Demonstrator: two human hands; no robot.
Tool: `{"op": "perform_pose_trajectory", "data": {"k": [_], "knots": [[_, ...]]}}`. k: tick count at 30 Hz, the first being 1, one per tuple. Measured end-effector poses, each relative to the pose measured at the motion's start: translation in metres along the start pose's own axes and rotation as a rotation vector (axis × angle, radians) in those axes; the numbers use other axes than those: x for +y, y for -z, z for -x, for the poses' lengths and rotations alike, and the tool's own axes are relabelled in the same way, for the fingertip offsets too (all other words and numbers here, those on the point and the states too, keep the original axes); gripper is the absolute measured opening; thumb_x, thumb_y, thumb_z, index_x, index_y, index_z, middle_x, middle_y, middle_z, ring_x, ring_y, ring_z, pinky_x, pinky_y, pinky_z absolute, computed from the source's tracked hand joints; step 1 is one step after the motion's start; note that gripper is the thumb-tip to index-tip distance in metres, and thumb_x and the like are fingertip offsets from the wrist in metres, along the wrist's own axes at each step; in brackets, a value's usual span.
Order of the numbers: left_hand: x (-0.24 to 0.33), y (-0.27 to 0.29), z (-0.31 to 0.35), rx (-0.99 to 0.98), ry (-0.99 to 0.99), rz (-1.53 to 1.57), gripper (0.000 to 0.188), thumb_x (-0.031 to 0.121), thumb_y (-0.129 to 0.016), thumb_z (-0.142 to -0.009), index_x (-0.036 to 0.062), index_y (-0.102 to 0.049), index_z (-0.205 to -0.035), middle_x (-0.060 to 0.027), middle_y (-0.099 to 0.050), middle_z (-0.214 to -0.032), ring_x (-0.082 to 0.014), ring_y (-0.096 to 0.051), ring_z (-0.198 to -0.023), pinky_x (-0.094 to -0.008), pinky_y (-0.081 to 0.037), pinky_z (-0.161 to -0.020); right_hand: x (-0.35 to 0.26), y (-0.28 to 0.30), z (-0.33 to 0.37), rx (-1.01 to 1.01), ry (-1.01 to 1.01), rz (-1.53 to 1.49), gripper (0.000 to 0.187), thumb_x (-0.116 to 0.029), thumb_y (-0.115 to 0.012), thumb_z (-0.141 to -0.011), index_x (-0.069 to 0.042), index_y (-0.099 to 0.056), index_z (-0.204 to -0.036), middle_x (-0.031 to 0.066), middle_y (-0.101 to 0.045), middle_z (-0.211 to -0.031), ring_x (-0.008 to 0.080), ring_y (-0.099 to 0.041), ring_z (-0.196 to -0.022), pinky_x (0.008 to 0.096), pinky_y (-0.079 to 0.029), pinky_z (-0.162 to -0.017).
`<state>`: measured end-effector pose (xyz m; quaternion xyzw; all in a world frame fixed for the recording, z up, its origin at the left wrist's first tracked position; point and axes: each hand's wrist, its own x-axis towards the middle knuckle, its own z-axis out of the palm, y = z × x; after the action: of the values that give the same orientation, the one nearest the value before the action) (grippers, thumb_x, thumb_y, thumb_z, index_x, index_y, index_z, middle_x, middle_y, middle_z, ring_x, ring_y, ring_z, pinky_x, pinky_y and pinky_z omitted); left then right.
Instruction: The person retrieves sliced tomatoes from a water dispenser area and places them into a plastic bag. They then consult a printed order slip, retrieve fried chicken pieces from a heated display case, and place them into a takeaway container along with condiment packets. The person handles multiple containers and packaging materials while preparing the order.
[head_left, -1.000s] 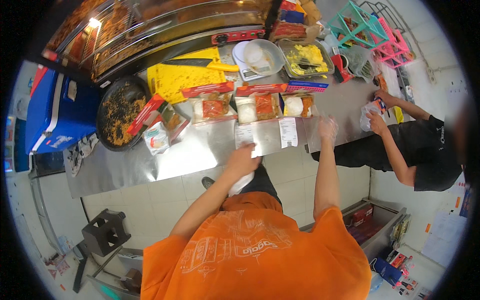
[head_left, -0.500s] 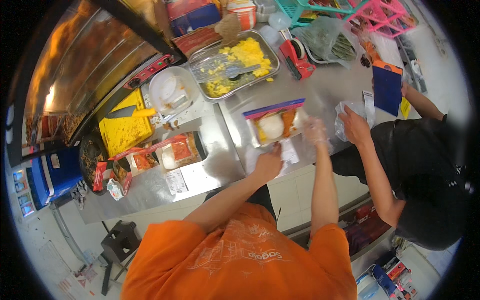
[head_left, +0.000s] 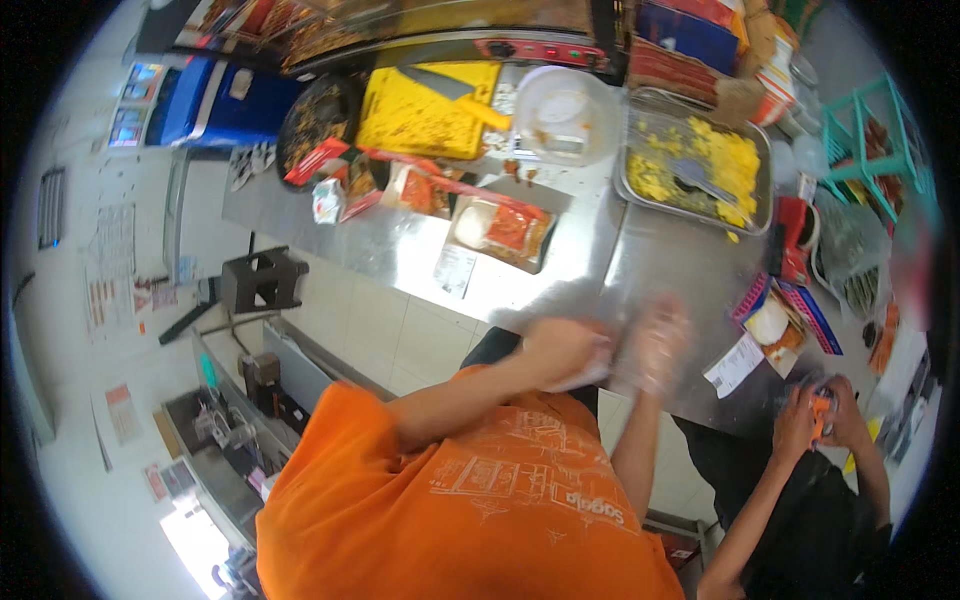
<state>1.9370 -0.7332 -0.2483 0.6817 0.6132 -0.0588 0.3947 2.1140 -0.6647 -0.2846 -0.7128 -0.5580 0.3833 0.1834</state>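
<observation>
Both my hands are close together over the front edge of the steel table, smeared by motion. My left hand point(head_left: 568, 350) is bare, and something whitish shows under its fingers. My right hand point(head_left: 662, 345) wears a clear plastic glove; its fingers are too blurred to read. To their right, apart from both hands, stands an open blue-rimmed food box point(head_left: 788, 325) with white rice and a browned piece of food. A printed slip point(head_left: 735, 365) lies against it. Left of my hands are red-rimmed food boxes point(head_left: 505, 230) with rice and red-topped food, beside another slip point(head_left: 455, 271).
A yellow cutting board point(head_left: 420, 125) with a knife point(head_left: 455, 93), a plastic tub point(head_left: 566, 120) and a metal tray of yellow food point(head_left: 740, 165) line the back. A red tape dispenser point(head_left: 793, 240) stands right. A co-worker's hands point(head_left: 810, 415) hold something orange and clear.
My hands have left the blue-rimmed box and slip and come together left of them. The view has turned left. The co-worker no longer holds up the blue panel.
</observation>
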Motion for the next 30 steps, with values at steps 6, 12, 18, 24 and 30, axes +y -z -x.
{"op": "perform_pose_trajectory", "data": {"k": [6, 12, 18, 24, 30], "knots": [[-0.179, 0.023, 0.068, 0.466, 0.648, -0.154, 0.055, 0.024, -0.059, -0.09, 0.001, -0.05, -0.139, -0.0216, -0.065, -0.126, -0.0371, -0.073, -0.077, -0.0481, -0.06, -0.068, -0.076, -0.174, -0.016, -0.348, 0.25, 0.087, 0.045, -0.044, -0.056, -0.099, -0.004, -0.064, -0.118, 0.0218, -0.067, -0.119, 0.0427, -0.062, -0.108, 0.0496, -0.05, -0.094], [-0.135, -0.028, 0.01, 0.316, 0.384, -0.19, 0.062, 0.016, -0.056, -0.089, -0.0004, -0.043, -0.148, -0.0282, -0.042, -0.152, -0.0294, -0.073, -0.069, -0.0422, -0.059, -0.058, -0.001, -0.111, -0.052, -0.223, 0.288, 0.316, 0.034, -0.03, -0.061, -0.094, 0.002, -0.066, -0.103, 0.0216, -0.068, -0.11, 0.0407, -0.065, -0.102, 0.0534, -0.05, -0.086], [-0.022, -0.06, -0.064, 0.359, -0.12, -0.146, 0.054, 0.011, -0.057, -0.087, 0.0021, -0.051, -0.14, -0.0243, -0.037, -0.157, -0.0293, -0.072, -0.064, -0.0418, -0.057, -0.055, 0.067, 0.055, -0.074, -0.012, -0.085, 0.158, 0.031, -0.028, -0.065, -0.091, 0.002, -0.069, -0.099, 0.0248, -0.064, -0.123, 0.0435, -0.059, -0.116, 0.0503, -0.047, -0.097], [0.052, -0.061, -0.138, 0.255, -0.469, -0.248, 0.041, 0.011, -0.057, -0.088, 0.0048, -0.057, -0.128, -0.0193, -0.039, -0.158, -0.0309, -0.072, -0.067, -0.0413, -0.058, -0.058, 0.082, 0.136, -0.102, 0.235, -0.048, 0.36, 0.031, -0.024, -0.067, -0.089, 0.001, -0.071, -0.106, 0.0253, -0.069, -0.108, 0.044, -0.063, -0.106, 0.0484, -0.05, -0.093], [0.04, -0.011, -0.125, 0.153, -0.533, -0.121, 0.03, 0.016, -0.057, -0.093, 0.0126, -0.066, -0.122, -0.0129, -0.049, -0.152, -0.0325, -0.073, -0.084, -0.0447, -0.059, -0.069, 0.054, 0.098, -0.073, 0.455, 0.112, 0.448, 0.041, -0.026, -0.061, -0.094, 0.005, -0.065, -0.122, 0.0304, -0.067, -0.11, 0.0452, -0.066, -0.098, 0.0505, -0.052, -0.086]]}}
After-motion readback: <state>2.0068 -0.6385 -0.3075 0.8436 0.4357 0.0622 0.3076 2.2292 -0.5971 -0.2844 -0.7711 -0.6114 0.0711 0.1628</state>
